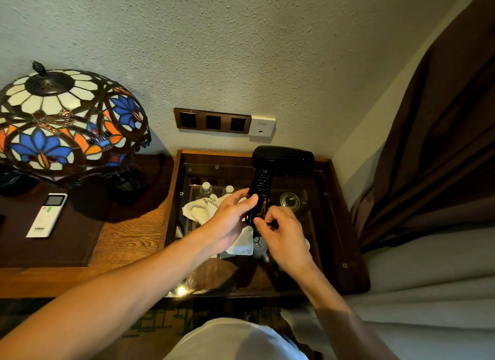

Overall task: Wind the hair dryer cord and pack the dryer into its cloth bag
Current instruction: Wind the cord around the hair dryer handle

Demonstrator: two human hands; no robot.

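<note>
Hair dryer point(284, 160) is held above the glass-topped table point(334, 225), barrel at 12 o'clock of both hands; left hand point(230, 220) grips its cord-wrapped handle, right hand point(284, 236) pinches the cord point(261, 182) end, cloth bag point(203, 207) beneath.

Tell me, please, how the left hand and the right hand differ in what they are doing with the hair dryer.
The left hand grips the hair dryer by its cord-wrapped handle, thumb across the coils; the right hand pinches the loose end of the cord just below. The left hand sits higher, over the white cloth bag; the right hand sits lower, nearer the person. Both are curled round black parts of the same dryer, above the glass-topped table.
</note>
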